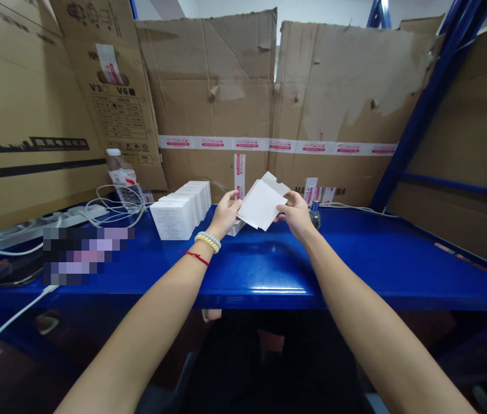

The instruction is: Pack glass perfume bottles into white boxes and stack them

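Between my two hands is a white flattened carton [263, 204], tilted above the blue shelf, with a notched flap at its upper end. My left hand [226, 214] grips its left edge between thumb and fingers. On the opposite edge, my right hand [294, 213] pinches the carton near its right corner. Partly hidden behind the carton, a small white box [236, 228] lies on the shelf. To the left of my left hand stands a row of white boxes [173, 221], with small print on the nearest one.
A water bottle [125, 181] stands at the left among white cables [96, 214] and a power strip [53, 224]. A phone [12, 273] lies near the front left. A small glass bottle [315, 215] is behind my right hand. Cardboard panels [217, 80] wall the blue shelf [368, 253].
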A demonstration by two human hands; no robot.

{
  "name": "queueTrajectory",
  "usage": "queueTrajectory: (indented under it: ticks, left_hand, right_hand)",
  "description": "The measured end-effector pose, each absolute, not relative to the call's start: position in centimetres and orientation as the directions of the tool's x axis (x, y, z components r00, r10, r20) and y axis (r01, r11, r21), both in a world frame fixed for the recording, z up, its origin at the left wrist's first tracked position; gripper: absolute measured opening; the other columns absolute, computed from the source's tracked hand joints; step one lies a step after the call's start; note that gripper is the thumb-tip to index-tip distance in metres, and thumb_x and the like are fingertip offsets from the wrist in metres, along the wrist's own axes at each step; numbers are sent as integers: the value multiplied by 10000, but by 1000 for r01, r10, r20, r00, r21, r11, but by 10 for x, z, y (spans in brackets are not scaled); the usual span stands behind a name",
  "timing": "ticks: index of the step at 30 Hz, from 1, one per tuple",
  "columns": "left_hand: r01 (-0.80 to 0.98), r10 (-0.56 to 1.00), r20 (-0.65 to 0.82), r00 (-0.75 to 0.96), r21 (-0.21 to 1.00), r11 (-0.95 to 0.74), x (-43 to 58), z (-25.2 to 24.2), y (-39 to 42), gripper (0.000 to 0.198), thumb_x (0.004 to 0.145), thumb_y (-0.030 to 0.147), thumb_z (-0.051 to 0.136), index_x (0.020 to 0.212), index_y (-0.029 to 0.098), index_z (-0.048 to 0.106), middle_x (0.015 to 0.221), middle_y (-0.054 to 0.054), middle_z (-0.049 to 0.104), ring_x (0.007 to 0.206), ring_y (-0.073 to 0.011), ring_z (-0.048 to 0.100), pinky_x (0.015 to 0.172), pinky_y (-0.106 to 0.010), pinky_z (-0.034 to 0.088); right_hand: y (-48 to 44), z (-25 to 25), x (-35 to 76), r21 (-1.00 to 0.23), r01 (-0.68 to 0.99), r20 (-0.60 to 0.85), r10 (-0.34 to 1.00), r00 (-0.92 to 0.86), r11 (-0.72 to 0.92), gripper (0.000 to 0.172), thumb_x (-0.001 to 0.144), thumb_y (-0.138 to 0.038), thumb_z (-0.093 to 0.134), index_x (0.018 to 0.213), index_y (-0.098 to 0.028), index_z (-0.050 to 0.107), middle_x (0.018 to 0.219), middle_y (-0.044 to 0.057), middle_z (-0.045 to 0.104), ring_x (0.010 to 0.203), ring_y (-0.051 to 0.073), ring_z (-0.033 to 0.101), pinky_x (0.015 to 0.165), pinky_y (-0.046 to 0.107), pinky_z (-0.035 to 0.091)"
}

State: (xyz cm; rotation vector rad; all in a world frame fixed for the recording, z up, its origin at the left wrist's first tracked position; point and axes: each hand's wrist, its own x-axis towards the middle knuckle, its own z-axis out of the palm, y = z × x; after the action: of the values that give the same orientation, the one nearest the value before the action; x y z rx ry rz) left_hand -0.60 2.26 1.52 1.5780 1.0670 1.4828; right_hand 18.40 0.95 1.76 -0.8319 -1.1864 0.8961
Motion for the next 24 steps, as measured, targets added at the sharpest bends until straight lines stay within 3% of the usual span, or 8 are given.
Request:
queueTrajectory:
  ticks: [3,5,7,12,16,19,21,24]
  left_hand:
    - [429,764,645,-2,691,-582,-8,14,19,336,867,318,459,1100,164,645,1060,-88,687,983,-206,630,921,-353,486]
    - [567,714,696,75,560,-605,-9,14,16,360,907,356,394,980,168,692,1053,-93,692,1037,-223,612,965,-361,462]
    - [652,706,705,69,503,-567,-9,14,14,378,913,354,381,991,161,697,1037,-105,693,1016,-233,616,949,-364,470]
    - [666,670,741,42,479,-572,-11,18,12,359,885,220,392,1121,153,654,1101,-95,686,1026,-207,621,951,-322,459]
    - [702,764,620,179,463,-541,-11,19,8,422,907,472,385,1044,186,663,1026,-109,685,1001,-266,628,911,-375,458]
    - [742,823,542,169,479,-469,-8,17,7,646,711,697,579,1116,194,603,1061,-134,654,1035,-333,610,883,-403,454]
    - [723,829,539,151,511,-464,-7,15,9,840,537,705,723,1180,196,541,1136,-145,625,1095,-352,582,891,-400,448]
    - [648,850,511,126,606,-460,-9,15,12,913,443,633,813,1181,193,505,1174,-151,610,1117,-351,571,897,-406,449]
  right_hand:
    - [9,18,182,-916,-103,371,915,156,389,410,536,-116,565,923,-208,468,720,-28,606,587,146,599,416,253,520]
    - [10,17,182,-923,-80,362,920,153,377,358,534,-106,560,868,-200,473,693,-26,603,583,148,606,427,257,528]
    - [11,15,181,-922,-69,369,918,145,381,335,540,-115,563,853,-197,475,678,-25,609,582,152,613,446,268,541]
    - [12,13,178,-914,-37,396,910,125,403,357,549,-152,583,889,-196,485,677,-32,615,563,146,602,469,293,555]
    - [7,13,174,-902,-25,427,899,97,432,370,563,-194,623,908,-204,488,711,-26,624,577,146,605,485,304,561]
    - [1,14,171,-886,-19,462,885,49,464,386,590,-258,654,934,-216,484,768,-12,633,617,154,622,525,323,574]
    - [-3,16,168,-872,-14,489,872,13,489,409,606,-299,667,961,-226,479,809,-4,640,658,166,636,553,340,583]
    - [-8,17,165,-856,-21,518,855,-25,517,463,620,-342,690,1012,-236,468,849,10,655,707,181,648,567,342,583]
